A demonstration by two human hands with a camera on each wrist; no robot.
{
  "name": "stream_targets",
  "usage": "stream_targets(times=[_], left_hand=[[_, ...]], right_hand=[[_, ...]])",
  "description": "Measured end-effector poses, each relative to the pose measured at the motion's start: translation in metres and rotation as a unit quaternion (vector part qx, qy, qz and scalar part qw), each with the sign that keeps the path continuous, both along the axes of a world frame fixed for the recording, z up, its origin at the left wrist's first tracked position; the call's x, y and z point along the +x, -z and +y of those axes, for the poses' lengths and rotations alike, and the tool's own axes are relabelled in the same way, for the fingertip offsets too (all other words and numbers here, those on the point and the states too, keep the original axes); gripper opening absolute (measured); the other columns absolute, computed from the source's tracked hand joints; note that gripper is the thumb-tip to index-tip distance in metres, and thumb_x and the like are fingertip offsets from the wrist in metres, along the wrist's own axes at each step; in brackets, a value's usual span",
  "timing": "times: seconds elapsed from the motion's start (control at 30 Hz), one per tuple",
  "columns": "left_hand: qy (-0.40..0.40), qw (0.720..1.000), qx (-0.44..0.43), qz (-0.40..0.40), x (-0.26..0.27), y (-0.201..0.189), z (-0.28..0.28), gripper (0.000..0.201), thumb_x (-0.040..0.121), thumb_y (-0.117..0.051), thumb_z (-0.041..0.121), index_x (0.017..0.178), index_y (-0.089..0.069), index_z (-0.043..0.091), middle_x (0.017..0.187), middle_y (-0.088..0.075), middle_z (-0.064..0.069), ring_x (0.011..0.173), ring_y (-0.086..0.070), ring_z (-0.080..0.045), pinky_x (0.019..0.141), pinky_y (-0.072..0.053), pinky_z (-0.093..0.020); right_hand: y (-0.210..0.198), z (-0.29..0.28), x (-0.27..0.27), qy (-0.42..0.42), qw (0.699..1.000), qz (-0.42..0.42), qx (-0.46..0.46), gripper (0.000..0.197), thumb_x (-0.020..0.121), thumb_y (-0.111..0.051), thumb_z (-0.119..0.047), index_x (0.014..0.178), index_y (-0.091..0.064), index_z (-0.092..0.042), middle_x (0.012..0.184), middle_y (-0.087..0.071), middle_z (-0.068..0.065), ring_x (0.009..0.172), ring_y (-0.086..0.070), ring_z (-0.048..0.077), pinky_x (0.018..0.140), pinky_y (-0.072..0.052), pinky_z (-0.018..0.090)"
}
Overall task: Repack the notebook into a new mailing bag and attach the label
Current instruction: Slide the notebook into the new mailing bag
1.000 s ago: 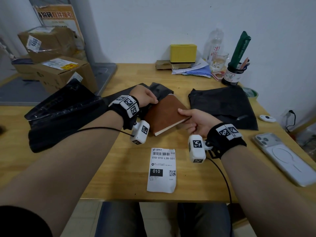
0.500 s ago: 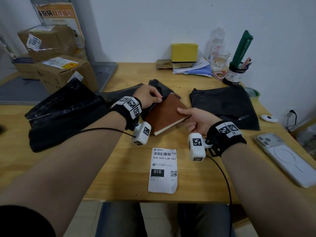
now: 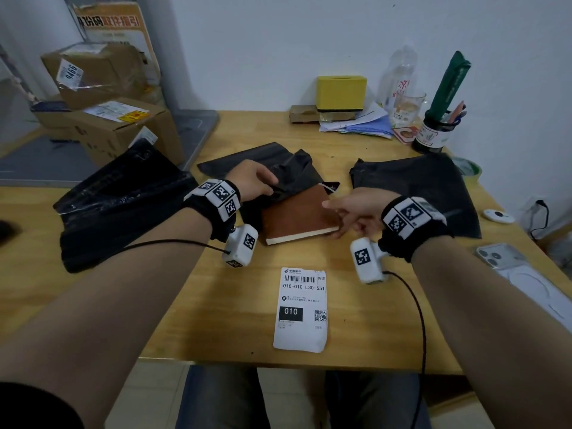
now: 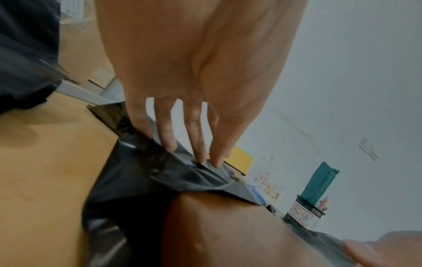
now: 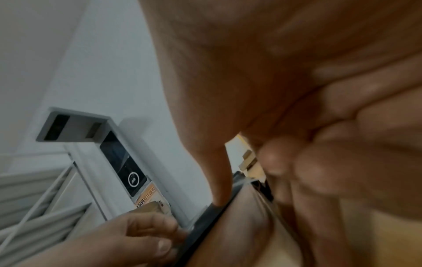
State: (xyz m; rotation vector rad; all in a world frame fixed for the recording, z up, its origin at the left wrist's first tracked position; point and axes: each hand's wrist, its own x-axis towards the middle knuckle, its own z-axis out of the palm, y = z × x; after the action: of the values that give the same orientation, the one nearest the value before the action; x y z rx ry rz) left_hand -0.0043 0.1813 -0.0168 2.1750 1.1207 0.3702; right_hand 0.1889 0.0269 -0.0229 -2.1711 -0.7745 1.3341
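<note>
A brown notebook (image 3: 297, 216) lies on the wooden table, its far end tucked under the mouth of a black mailing bag (image 3: 288, 171). My left hand (image 3: 250, 181) pinches the bag's upper edge (image 4: 182, 168) and lifts it over the notebook (image 4: 228, 231). My right hand (image 3: 349, 212) grips the notebook's right edge, thumb on the cover and fingers underneath; the right wrist view shows the thumb tip (image 5: 220, 196) on the cover. A white shipping label (image 3: 301, 309) lies flat near the front edge. A second black bag (image 3: 414, 187) lies flat to the right.
A crumpled black bag (image 3: 117, 205) lies at the left, cardboard boxes (image 3: 102, 97) behind it. A phone (image 3: 526, 280) and a small white device (image 3: 498, 215) sit at the right. A yellow box (image 3: 342, 92), papers, a glass, a bottle and a pen holder (image 3: 433, 134) line the wall.
My left hand has raised the bag's edge, so its mouth stands higher over the notebook's far end. My right hand has slid a little further along the notebook's right edge.
</note>
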Motion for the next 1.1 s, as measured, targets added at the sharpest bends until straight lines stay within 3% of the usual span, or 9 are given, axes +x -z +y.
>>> stream_targets(times=[0.13, 0.23, 0.37, 0.47, 0.53, 0.63, 0.8, 1.0, 1.1], left_hand=[[-0.108, 0.994, -0.003, 0.012, -0.017, -0.004, 0.008, 0.012, 0.085, -0.068, 0.013, 0.077, -0.075, 0.018, 0.089, -0.073, -0.003, 0.095, -0.067, -0.020, 0.087, -0.055, -0.033], [-0.160, 0.985, -0.016, 0.061, -0.030, -0.008, 0.010, 0.013, 0.082, -0.064, 0.017, 0.079, -0.062, 0.005, 0.076, -0.062, -0.011, 0.090, -0.069, -0.035, 0.067, -0.051, -0.035], [-0.149, 0.975, -0.120, 0.116, -0.035, -0.004, -0.002, 0.039, 0.093, -0.066, 0.025, 0.123, -0.052, 0.002, 0.109, -0.065, -0.017, 0.075, -0.065, -0.023, 0.050, -0.050, -0.027], [-0.160, 0.969, -0.165, 0.093, -0.030, 0.004, -0.004, 0.032, 0.096, -0.063, 0.018, 0.122, -0.054, 0.002, 0.109, -0.069, -0.013, 0.046, -0.056, -0.012, 0.031, -0.037, -0.016], [-0.160, 0.965, -0.191, 0.081, -0.028, 0.006, -0.004, 0.030, 0.097, -0.061, 0.012, 0.123, -0.055, -0.001, 0.114, -0.070, -0.015, 0.045, -0.061, -0.011, 0.033, -0.041, -0.018], [-0.151, 0.949, -0.266, 0.078, -0.027, 0.005, -0.011, 0.033, 0.101, -0.057, 0.012, 0.132, -0.050, 0.001, 0.118, -0.070, -0.014, 0.085, -0.073, -0.018, 0.033, -0.042, -0.016], [-0.143, 0.947, -0.274, 0.091, -0.029, 0.009, -0.010, 0.021, 0.096, -0.064, 0.017, 0.114, -0.060, 0.006, 0.065, -0.071, 0.001, 0.034, -0.057, -0.002, 0.033, -0.038, -0.012], [-0.170, 0.944, -0.272, 0.082, -0.027, 0.010, -0.015, 0.015, 0.102, -0.049, 0.014, 0.110, -0.055, 0.003, 0.082, -0.069, -0.006, 0.039, -0.058, -0.010, 0.028, -0.030, -0.011], [-0.181, 0.940, -0.284, 0.048, -0.028, 0.008, -0.013, 0.012, 0.100, -0.044, 0.013, 0.097, -0.054, 0.006, 0.085, -0.069, -0.007, 0.054, -0.066, -0.016, 0.038, -0.036, -0.014]], right_hand=[[-0.016, 0.010, 0.011, 0.014, 0.993, -0.108, 0.044, 0.040, 0.099, -0.061, -0.039, 0.108, -0.071, -0.001, 0.085, -0.077, 0.013, 0.040, -0.043, 0.013, 0.045, -0.037, 0.020], [-0.019, 0.024, 0.015, 0.062, 0.985, -0.111, 0.112, 0.029, 0.099, -0.061, -0.021, 0.114, -0.070, 0.003, 0.076, -0.067, 0.009, 0.046, -0.043, 0.016, 0.043, -0.041, 0.021], [-0.016, 0.041, 0.016, 0.086, 0.980, -0.107, 0.144, 0.024, 0.100, -0.056, -0.009, 0.116, -0.066, 0.005, 0.075, -0.054, 0.012, 0.055, -0.049, 0.022, 0.051, -0.053, 0.031], [-0.009, 0.052, 0.017, 0.079, 0.986, -0.096, 0.116, 0.019, 0.104, -0.052, -0.009, 0.094, -0.064, 0.002, 0.073, -0.056, 0.015, 0.059, -0.053, 0.025, 0.069, -0.060, 0.042], [-0.002, 0.061, 0.022, 0.070, 0.986, -0.105, 0.106, 0.017, 0.101, -0.056, -0.008, 0.089, -0.063, 0.002, 0.069, -0.056, 0.016, 0.057, -0.053, 0.025, 0.076, -0.061, 0.046], [0.003, 0.071, 0.027, 0.031, 0.988, -0.136, 0.073, 0.018, 0.097, -0.065, -0.011, 0.084, -0.062, 0.001, 0.068, -0.057, 0.017, 0.058, -0.052, 0.028, 0.075, -0.058, 0.046], [0.007, 0.078, 0.026, -0.009, 0.982, -0.184, 0.032, 0.027, 0.096, -0.063, -0.013, 0.072, -0.055, -0.003, 0.057, -0.052, 0.012, 0.045, -0.044, 0.022, 0.050, -0.041, 0.029], [0.002, 0.074, 0.024, 0.005, 0.992, -0.126, 0.022, 0.021, 0.101, -0.054, -0.015, 0.084, -0.058, -0.004, 0.062, -0.049, 0.012, 0.048, -0.041, 0.022, 0.049, -0.037, 0.029], [0.004, 0.072, 0.025, 0.039, 0.996, -0.065, 0.044, 0.020, 0.103, -0.052, -0.019, 0.091, -0.060, -0.006, 0.067, -0.052, 0.008, 0.053, -0.043, 0.022, 0.058, -0.041, 0.034]])
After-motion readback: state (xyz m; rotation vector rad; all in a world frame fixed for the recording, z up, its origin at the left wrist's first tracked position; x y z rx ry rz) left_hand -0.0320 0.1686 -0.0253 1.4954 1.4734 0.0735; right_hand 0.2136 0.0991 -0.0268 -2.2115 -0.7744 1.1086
